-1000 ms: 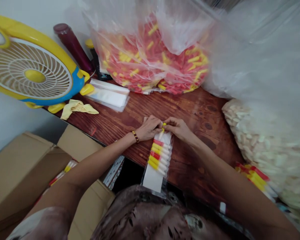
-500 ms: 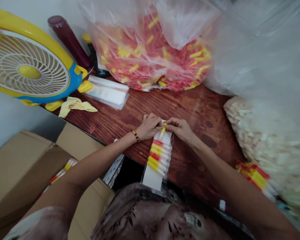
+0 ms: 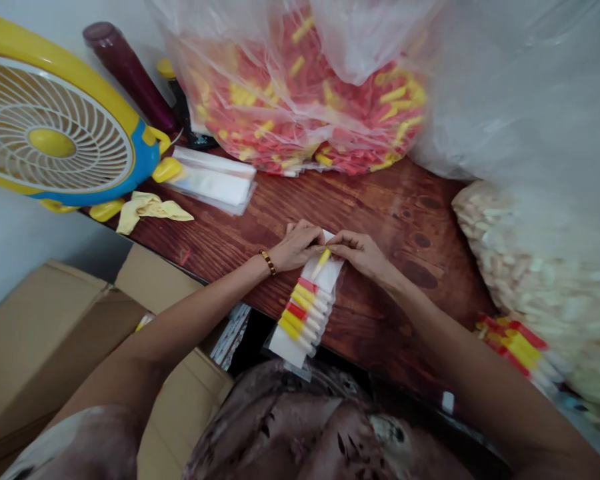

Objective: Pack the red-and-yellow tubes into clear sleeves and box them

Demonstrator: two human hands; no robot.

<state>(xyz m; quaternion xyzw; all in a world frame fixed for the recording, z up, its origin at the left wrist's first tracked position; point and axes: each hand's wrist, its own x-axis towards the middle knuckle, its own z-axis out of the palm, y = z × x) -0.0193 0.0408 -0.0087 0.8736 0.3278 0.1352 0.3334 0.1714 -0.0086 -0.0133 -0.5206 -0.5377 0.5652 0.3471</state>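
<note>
A clear plastic bag (image 3: pixel 286 348) with a white card inside lies aslant over the table's front edge. Across its middle sits a row of several short white sticks with red or yellow ends (image 3: pixel 305 308). Above that row, a single yellow-and-white stick (image 3: pixel 321 262) lies tilted near the bag's upper end. My left hand (image 3: pixel 300 245), fingers bent and closed, grips the left side of that end. My right hand (image 3: pixel 359 253) pinches at the right side, its fingertips by the stick's yellow tip. What exactly lies between the fingertips is partly hidden.
Big clear sacks of red and yellow pieces (image 3: pixel 300 120) and of pale pieces (image 3: pixel 525 260) flank the wooden table (image 3: pixel 375 200). More capped sticks (image 3: pixel 517 347) lie at right. Left are a fan (image 3: pixel 55 140), flat bags (image 3: pixel 215 177), a yellow cloth (image 3: pixel 153 208) and cardboard boxes (image 3: pixel 45 333).
The bag's lower end has swung to the left. Both hands stay at its upper end, and the single stick has slipped slightly down and left, showing more of its length.
</note>
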